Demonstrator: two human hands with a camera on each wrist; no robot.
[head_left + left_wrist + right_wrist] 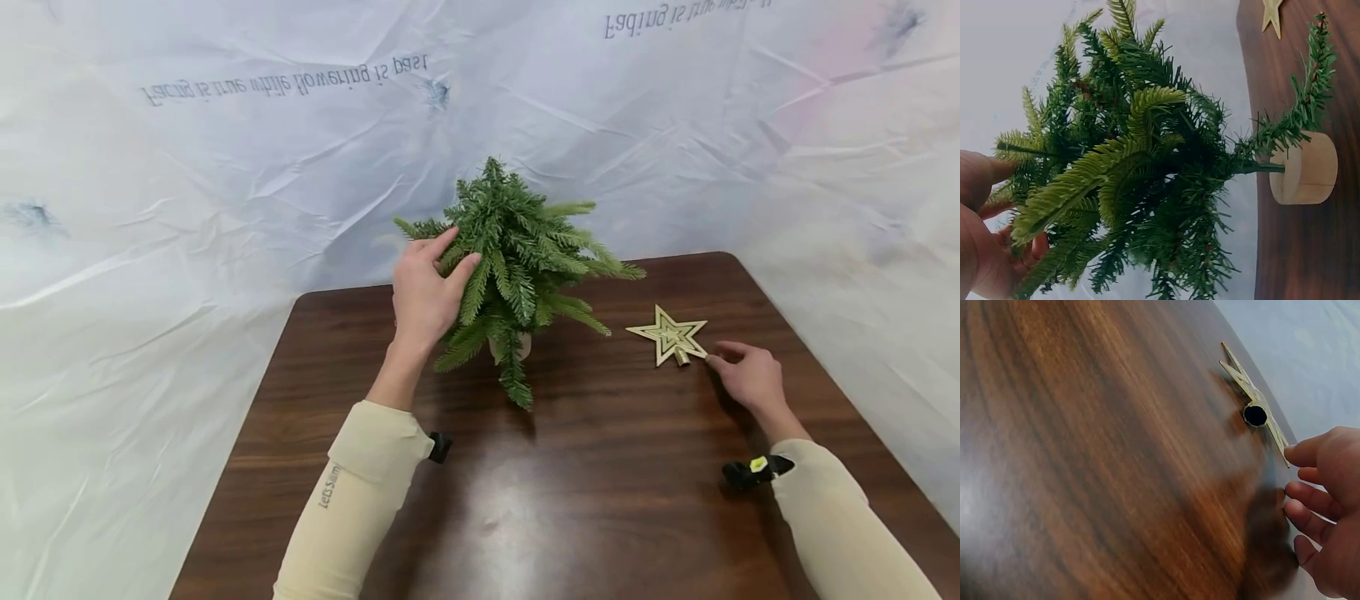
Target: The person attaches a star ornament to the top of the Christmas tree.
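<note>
A flat, gold, five-pointed star with nested outlines [667, 335] is lying on the dark brown wood-grain table [600, 467], towards its far right corner, its short, hollow gold tube [682, 357] facing the near edge. It is looking light and fairly stiff; its thin points are probably bending or snapping under pressure, so the tube is offering the safer hold. The right hand [752, 379] is meeting the star's near right point with its fingertips; whether they are pinching it or only touching, I cannot tell. The other fingers are curving loosely.

Left of the star, a small, bushy green artificial tree [510, 242] is standing upright near the middle of the table's far edge, on a pale, round, wooden-looking base [1310, 172]. Its branches are seeming springy and likely to be giving under a grip, with the stem or base promising steadier holding. The left hand [426, 300] is touching the left-side branches, thumb and forefinger spreading apart, nothing clenched. Beyond the far edge, a pale, creased, printed sheet [300, 167] is hanging.
</note>
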